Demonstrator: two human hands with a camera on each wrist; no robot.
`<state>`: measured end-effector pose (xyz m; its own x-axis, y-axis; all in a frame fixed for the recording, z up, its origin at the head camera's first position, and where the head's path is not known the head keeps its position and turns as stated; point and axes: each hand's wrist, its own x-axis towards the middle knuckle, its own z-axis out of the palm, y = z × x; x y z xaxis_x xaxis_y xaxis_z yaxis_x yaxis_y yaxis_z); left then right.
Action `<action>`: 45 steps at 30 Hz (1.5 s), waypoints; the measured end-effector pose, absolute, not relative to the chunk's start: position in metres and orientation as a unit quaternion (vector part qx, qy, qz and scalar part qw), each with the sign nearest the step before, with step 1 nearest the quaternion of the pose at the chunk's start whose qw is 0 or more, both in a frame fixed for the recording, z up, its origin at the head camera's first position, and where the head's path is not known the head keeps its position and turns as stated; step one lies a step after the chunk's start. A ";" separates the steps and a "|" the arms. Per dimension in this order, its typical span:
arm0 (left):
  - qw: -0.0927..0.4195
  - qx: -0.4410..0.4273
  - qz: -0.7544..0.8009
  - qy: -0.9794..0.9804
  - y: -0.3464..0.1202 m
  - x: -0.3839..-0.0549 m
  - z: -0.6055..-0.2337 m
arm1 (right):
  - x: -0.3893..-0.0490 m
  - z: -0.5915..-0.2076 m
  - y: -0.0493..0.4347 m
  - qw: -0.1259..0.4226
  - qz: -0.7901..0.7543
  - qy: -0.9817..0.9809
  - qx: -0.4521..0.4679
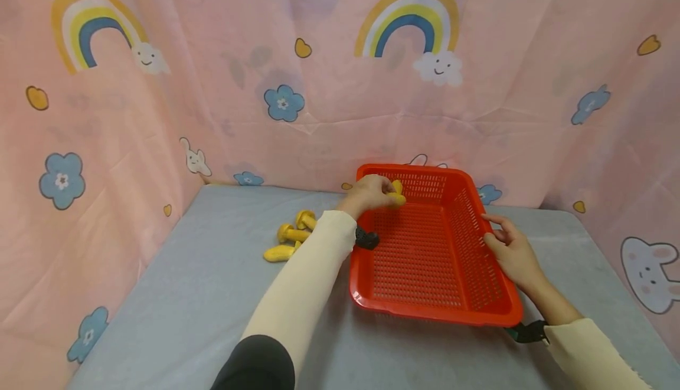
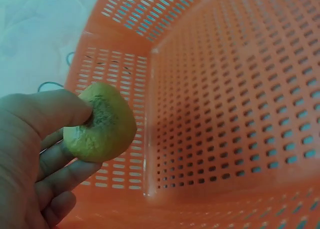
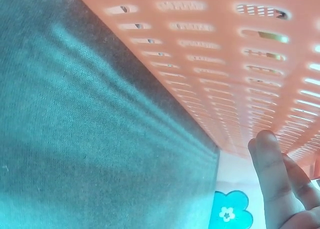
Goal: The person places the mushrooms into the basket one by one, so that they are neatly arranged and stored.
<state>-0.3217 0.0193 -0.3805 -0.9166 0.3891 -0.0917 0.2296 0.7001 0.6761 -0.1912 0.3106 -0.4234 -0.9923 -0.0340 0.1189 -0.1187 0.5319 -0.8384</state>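
Observation:
My left hand (image 1: 369, 194) is over the far left part of a red plastic basket (image 1: 448, 242). It pinches a yellow mushroom (image 1: 396, 199) between thumb and fingers. Up close in the left wrist view, the mushroom (image 2: 112, 134) shows a rounded end with a rough brownish patch, and the basket's slotted wall (image 2: 107, 64) lies behind it. On the basket's right side, my right hand (image 1: 510, 251) grips the rim, thumb over the top. Its fingers (image 3: 270, 164) lie along the outside of the slotted wall in the right wrist view.
Several more yellow mushrooms (image 1: 291, 233) lie on the grey cloth-covered table (image 1: 212, 272) left of the basket, partly behind my left sleeve (image 1: 303, 284). A pink printed curtain (image 1: 329, 142) hangs right behind the table's far edge.

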 end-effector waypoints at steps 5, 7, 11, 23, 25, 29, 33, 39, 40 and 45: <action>0.113 0.181 0.296 0.931 0.025 -0.323 -0.386 | -0.191 -0.422 0.312 0.042 0.483 -0.874 0.045; 0.100 0.186 0.270 0.939 0.027 -0.323 -0.388 | -0.191 -0.422 0.312 0.044 0.481 -0.875 0.044; 0.074 0.204 0.211 0.953 0.028 -0.325 -0.391 | -0.192 -0.423 0.312 0.048 0.479 -0.876 0.042; 0.042 0.246 0.137 0.959 0.023 -0.324 -0.397 | -0.192 -0.427 0.311 0.034 0.479 -0.876 0.039; 0.036 0.247 0.131 0.959 0.023 -0.324 -0.398 | -0.192 -0.427 0.311 0.037 0.478 -0.876 0.039; 0.030 0.244 0.120 0.962 0.026 -0.324 -0.398 | -0.192 -0.426 0.311 0.040 0.475 -0.878 0.040; 0.019 0.243 0.095 0.965 0.029 -0.326 -0.398 | -0.192 -0.425 0.311 0.040 0.476 -0.878 0.041; 0.014 0.240 0.066 0.968 0.031 -0.327 -0.400 | -0.192 -0.424 0.310 0.036 0.479 -0.876 0.042; 0.015 0.242 0.065 0.968 0.031 -0.327 -0.400 | -0.192 -0.423 0.310 0.035 0.480 -0.876 0.041; 0.022 0.250 0.057 0.966 0.030 -0.327 -0.400 | -0.192 -0.423 0.309 0.035 0.486 -0.872 0.043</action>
<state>-0.3267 0.0300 -0.4001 -0.8743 0.4852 -0.0134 0.4802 0.8687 0.1216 -0.1919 0.3086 -0.4232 -0.9937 -0.0414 0.1037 -0.1099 0.5241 -0.8445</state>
